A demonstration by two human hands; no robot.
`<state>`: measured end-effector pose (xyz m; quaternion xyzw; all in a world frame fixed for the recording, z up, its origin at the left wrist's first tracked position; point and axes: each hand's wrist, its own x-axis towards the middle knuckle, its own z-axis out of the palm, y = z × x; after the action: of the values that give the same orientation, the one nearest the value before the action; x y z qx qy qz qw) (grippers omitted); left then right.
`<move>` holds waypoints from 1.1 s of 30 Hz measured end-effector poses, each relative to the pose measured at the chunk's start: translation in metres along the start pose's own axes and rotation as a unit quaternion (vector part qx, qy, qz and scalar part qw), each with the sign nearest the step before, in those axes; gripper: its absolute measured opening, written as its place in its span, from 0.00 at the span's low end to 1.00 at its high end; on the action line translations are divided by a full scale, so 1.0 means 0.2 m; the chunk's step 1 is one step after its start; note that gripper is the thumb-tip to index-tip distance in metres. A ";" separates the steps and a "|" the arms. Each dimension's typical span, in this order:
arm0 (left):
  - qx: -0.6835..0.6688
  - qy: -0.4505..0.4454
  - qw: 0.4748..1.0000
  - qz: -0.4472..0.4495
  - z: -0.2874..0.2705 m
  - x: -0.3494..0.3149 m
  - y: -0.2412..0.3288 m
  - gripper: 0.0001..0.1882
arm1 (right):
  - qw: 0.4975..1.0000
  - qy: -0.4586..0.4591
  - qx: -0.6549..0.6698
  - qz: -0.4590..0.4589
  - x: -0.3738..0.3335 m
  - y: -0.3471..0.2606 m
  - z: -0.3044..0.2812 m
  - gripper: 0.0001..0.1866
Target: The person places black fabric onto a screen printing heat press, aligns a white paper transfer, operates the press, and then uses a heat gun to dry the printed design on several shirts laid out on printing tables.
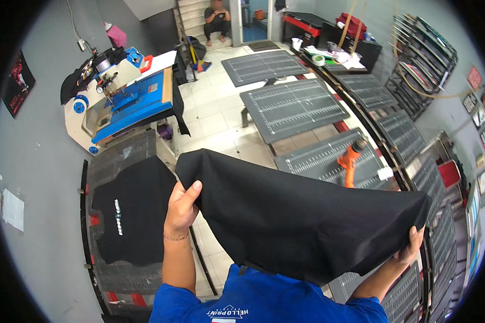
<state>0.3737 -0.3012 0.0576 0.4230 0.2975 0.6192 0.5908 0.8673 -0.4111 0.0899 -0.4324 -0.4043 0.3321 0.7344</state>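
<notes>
A wide piece of black fabric [307, 215], perhaps a folded garment, hangs stretched in front of my chest. My left hand [182, 207] is closed on its left edge, with the thumb on the side facing me. At the other end, my right hand [410, 246] grips the lower right corner; part of its fingers is hidden behind the cloth. To the left of my left forearm, a black garment [145, 215] with small light lettering lies flat on a grey board. An orange heat gun [350, 161] stands on a gridded board beyond the fabric.
Several grey gridded boards [293, 107] stand ahead and along a curved dark rail on the right. A blue and white printing machine [134, 102] is at the far left. Metal racks [423, 59] line the right wall. A person [216, 22] sits on the stairs at the back.
</notes>
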 end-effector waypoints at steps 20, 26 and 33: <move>-0.087 0.133 0.975 -0.155 -1.33 2.86 -0.26 0.15 | 0.918 -0.066 0.185 0.345 2.53 1.90 1.89 0.11; -0.134 0.061 0.983 -0.114 -1.23 3.75 -0.22 0.13 | 0.951 -0.021 0.099 0.292 3.34 1.95 2.22 0.10; -0.101 0.040 0.994 -0.018 -1.08 3.74 -0.03 0.15 | 0.959 0.012 0.176 0.223 3.23 1.61 2.38 0.15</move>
<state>0.2293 0.4626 0.0812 0.3303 0.2645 0.6517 0.6295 0.6957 0.4343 0.1398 -0.3793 -0.2240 0.5481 0.7110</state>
